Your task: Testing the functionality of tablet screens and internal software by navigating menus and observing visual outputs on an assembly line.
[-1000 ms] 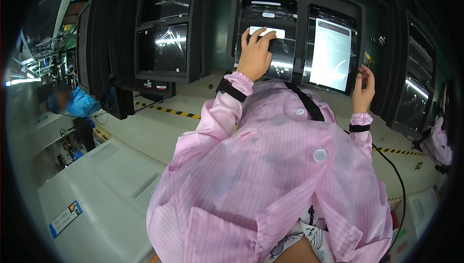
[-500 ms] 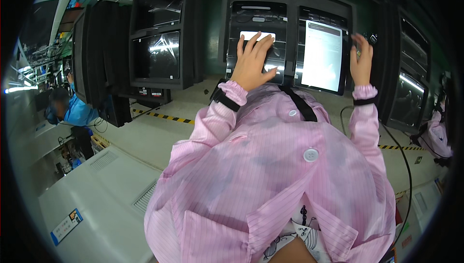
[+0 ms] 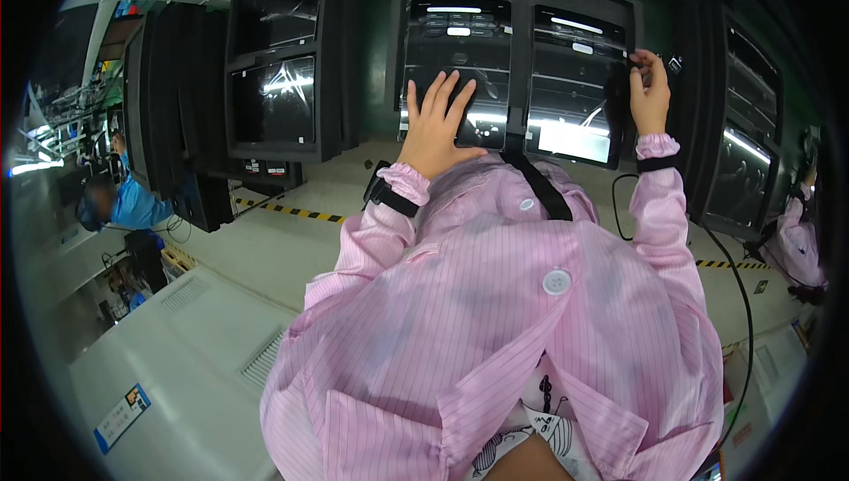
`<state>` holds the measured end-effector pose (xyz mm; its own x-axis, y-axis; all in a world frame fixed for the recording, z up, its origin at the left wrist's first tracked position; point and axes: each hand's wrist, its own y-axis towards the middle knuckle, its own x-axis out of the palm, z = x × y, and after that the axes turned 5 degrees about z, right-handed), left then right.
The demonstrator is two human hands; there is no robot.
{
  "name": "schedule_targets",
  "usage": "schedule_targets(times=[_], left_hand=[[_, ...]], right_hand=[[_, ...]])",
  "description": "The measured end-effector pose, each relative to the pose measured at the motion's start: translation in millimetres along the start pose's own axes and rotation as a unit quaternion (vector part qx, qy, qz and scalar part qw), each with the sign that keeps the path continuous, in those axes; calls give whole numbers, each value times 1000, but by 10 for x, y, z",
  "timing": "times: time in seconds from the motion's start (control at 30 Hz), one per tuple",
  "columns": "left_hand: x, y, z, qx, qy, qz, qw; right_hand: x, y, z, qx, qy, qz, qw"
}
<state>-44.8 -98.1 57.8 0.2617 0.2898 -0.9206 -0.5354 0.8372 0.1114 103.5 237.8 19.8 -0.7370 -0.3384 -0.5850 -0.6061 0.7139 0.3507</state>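
Two dark tablets lie side by side in a black foam tray (image 3: pixel 523 65) in front of me. My left hand (image 3: pixel 436 127) is open, palm down with fingers spread, over the lower part of the left tablet (image 3: pixel 442 52). Whether its fingertips touch the glass I cannot tell. That screen shows light bars and small boxes near the top. Beside the right edge of the right tablet (image 3: pixel 566 83) is my right hand (image 3: pixel 652 96), fingers bent, thumb apart from the index finger, nothing visible in it. The right screen is mostly dark, with a bright white panel at its lower end.
Another black tray (image 3: pixel 332 65) with dark tablets (image 3: pixel 279 103) stands to the left. More tablets (image 3: pixel 743 167) sit in a tray on the right. A black cable (image 3: pixel 738 278) hangs at the right. A person in blue (image 3: pixel 133 202) is at the far left.
The right screen went from a large white page to mostly dark. On the left screen, the white panel under my hand is gone and boxes appeared above. Both hands shifted slightly; the left moved down.
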Motion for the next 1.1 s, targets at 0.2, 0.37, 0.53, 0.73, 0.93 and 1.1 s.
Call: schedule_targets(times=[0.2,0.37,0.53,0.73,0.93,1.1], left_hand=[[10,-58,-16,-22,9,-1,1000],[34,-55,-7,-17,9,0,1000],[37,-46,-12,-14,12,14,1000],[105,99,-35,-60,32,113,991],[226,232,21,-68,56,104,991],[112,233,-67,-283,150,99,942]], right_hand=[[-409,-835,132,172,143,-115,968],[-487,-976,-197,114,34,-119,986],[-507,-950,-266,116,38,-130,984],[-410,-874,-303,101,16,-88,991],[-216,-675,-497,-66,-85,-91,990],[-112,-628,-586,-81,-109,-64,989]])
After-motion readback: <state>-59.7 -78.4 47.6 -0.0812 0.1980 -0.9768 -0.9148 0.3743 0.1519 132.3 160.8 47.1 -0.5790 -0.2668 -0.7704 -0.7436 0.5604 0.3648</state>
